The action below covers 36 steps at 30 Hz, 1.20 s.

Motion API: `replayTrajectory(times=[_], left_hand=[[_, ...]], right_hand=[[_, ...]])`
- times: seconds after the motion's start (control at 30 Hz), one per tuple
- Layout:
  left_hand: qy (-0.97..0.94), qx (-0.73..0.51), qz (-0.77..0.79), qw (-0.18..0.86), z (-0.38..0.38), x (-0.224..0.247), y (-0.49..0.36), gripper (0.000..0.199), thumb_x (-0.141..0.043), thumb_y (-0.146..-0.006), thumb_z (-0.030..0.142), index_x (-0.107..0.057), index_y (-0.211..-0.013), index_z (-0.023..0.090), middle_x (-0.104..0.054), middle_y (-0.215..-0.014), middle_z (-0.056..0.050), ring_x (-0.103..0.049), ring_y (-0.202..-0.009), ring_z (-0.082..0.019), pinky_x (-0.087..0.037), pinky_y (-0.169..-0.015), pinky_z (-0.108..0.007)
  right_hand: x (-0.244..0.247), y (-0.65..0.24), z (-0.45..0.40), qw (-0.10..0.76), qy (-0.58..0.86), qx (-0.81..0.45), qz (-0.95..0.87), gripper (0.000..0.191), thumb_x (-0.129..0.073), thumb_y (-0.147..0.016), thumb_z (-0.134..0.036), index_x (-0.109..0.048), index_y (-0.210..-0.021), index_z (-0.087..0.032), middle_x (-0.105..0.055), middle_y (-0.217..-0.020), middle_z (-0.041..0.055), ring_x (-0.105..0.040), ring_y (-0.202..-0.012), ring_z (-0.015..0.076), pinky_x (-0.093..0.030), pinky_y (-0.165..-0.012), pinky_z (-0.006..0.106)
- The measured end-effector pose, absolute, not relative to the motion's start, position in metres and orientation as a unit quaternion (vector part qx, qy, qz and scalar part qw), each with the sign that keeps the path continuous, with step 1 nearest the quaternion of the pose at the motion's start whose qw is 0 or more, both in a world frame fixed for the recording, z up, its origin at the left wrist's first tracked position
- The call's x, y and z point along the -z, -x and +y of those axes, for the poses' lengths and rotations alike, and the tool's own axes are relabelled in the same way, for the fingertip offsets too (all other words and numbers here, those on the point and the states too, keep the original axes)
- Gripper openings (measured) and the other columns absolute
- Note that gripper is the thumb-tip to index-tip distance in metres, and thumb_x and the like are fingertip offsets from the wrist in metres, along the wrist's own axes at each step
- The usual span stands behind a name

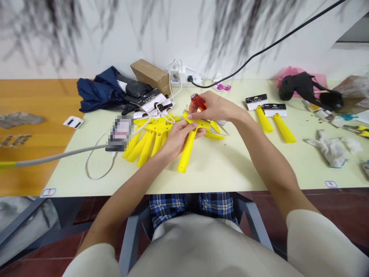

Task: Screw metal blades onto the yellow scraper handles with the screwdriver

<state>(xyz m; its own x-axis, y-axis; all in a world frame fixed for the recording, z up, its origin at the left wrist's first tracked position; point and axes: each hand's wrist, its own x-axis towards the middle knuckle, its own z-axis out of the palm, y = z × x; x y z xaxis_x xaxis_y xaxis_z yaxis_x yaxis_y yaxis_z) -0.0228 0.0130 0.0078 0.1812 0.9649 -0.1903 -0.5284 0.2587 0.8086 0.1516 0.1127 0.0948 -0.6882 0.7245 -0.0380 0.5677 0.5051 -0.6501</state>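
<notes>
**Hidden, cut off and blurred items, head view**
Your right hand [216, 107] hides the lower end of the translucent red screwdriver handle [198, 101], so you cannot see its shaft or tip. Your left hand [180, 140] covers part of the bright yellow plastic piece [188, 148]. The pixelated dark rectangular patch [119, 132] is unreadable. The thin black cable [273, 42] runs off the top edge, the grey cable [57, 156] off the left. The yellow-and-black tool handles [357, 130] are cut by the right edge. Dark feathery streaks [236, 27] on the white wall are blurred; tiny dark specks [318, 123] on the pale green tabletop [219, 173] are too small to tell.
</notes>
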Motion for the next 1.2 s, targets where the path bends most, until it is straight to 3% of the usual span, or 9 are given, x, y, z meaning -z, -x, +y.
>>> replayTrajectory(times=[0.47,0.6,0.8,1.2], left_hand=[[-0.303,-0.519,0.356,0.716,0.013,-0.006,0.022,0.011,-0.087,-0.096,0.021,-0.079,-0.094,0.014,-0.083,-0.094,-0.009,-0.086,-0.104,-0.025,-0.064,-0.117,-0.044],[-0.301,-0.515,0.358,0.718,0.013,-0.007,0.021,0.013,-0.090,-0.094,0.023,-0.080,-0.098,0.014,-0.082,-0.097,-0.009,-0.085,-0.107,-0.025,-0.063,-0.118,-0.045],[-0.293,-0.523,0.349,0.720,0.013,-0.009,0.021,0.014,-0.090,-0.094,0.022,-0.079,-0.092,0.013,-0.081,-0.095,-0.007,-0.085,-0.103,-0.024,-0.063,-0.119,-0.047],[-0.312,-0.522,0.344,0.716,0.012,-0.006,0.021,0.013,-0.089,-0.095,0.023,-0.078,-0.092,0.015,-0.082,-0.097,-0.007,-0.085,-0.100,-0.023,-0.065,-0.116,-0.045]], right_hand=[[-0.098,-0.155,0.111,0.124,0.333,-0.342,-0.870,0.015,-0.080,-0.088,-0.030,-0.076,-0.095,-0.017,-0.062,-0.078,-0.0008,-0.049,-0.073,0.0155,-0.036,-0.067,0.032],[-0.098,-0.152,0.107,0.119,0.332,-0.285,-0.891,0.011,-0.076,-0.091,-0.024,-0.067,-0.088,-0.018,-0.061,-0.079,0.0002,-0.047,-0.071,0.0152,-0.032,-0.067,0.033],[-0.097,-0.145,0.103,0.134,0.303,-0.214,-0.919,0.027,-0.072,-0.094,-0.018,-0.050,-0.079,-0.021,-0.058,-0.079,0.0011,-0.046,-0.074,0.0164,-0.032,-0.072,0.033],[-0.098,-0.153,0.108,0.145,0.345,-0.243,-0.895,0.019,-0.075,-0.097,-0.026,-0.060,-0.089,-0.021,-0.058,-0.080,0.0002,-0.046,-0.078,0.0182,-0.034,-0.071,0.034]])
